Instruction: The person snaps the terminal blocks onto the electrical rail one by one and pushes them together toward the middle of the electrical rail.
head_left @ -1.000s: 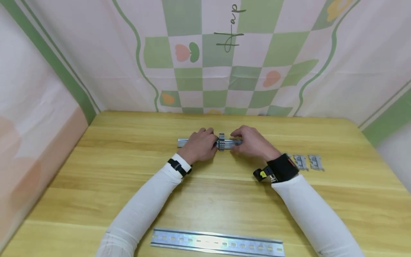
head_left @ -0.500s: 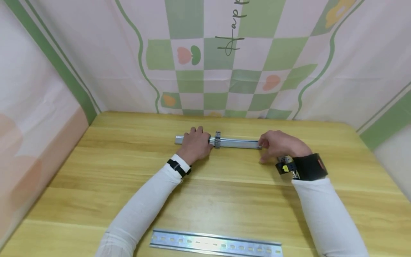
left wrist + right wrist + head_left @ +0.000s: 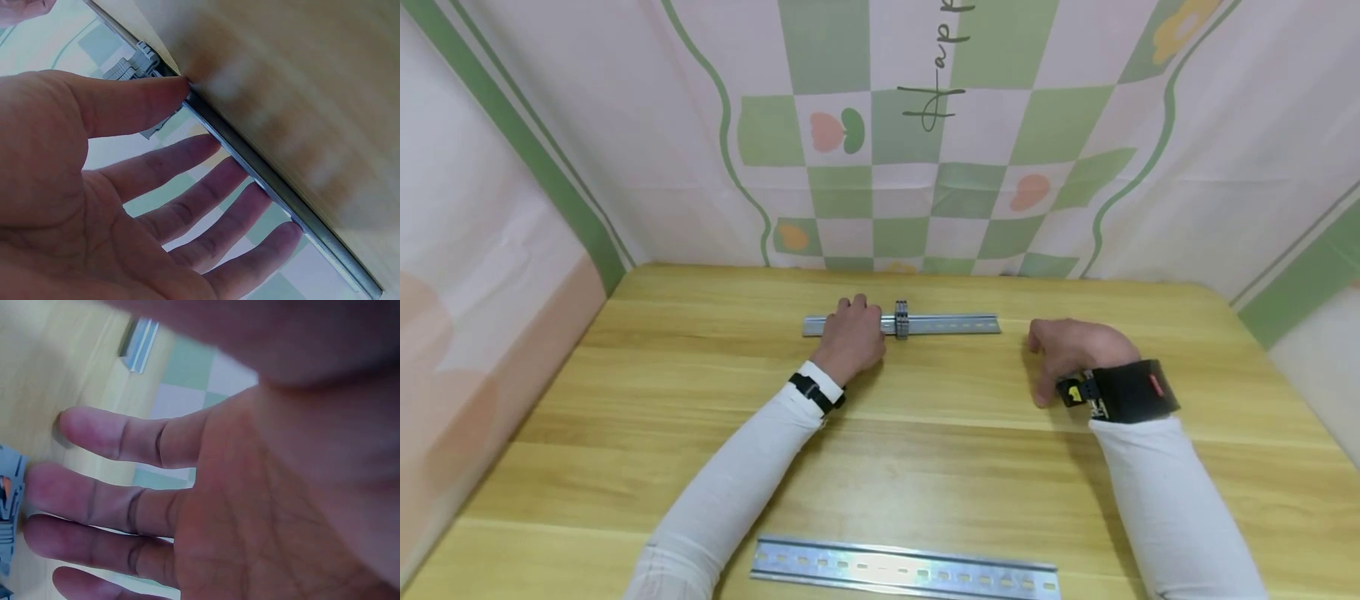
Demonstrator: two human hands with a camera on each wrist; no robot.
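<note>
My left hand [image 3: 852,333] grips a slotted metal DIN rail [image 3: 951,324] near the back of the table, left of its middle. In the left wrist view the thumb lies along one edge and the fingertips meet the other. A small stack of grey terminal blocks [image 3: 902,320] sits across the rail, just right of that hand. My right hand [image 3: 1078,350] is off to the right of the rail's end, holding nothing, fingers extended downward. In the right wrist view its fingertips come right beside a loose grey terminal block [image 3: 7,512], partly cut off by the frame edge.
A second, longer slotted rail [image 3: 906,569] lies flat at the front of the wooden table [image 3: 970,467]. Behind the table hangs a checkered cloth [image 3: 902,183], and another patterned cloth [image 3: 497,275] borders the left side.
My right hand has left the rail and moved right, over where loose terminal blocks showed earlier. The rail with its stack and my left hand have shifted slightly left.
</note>
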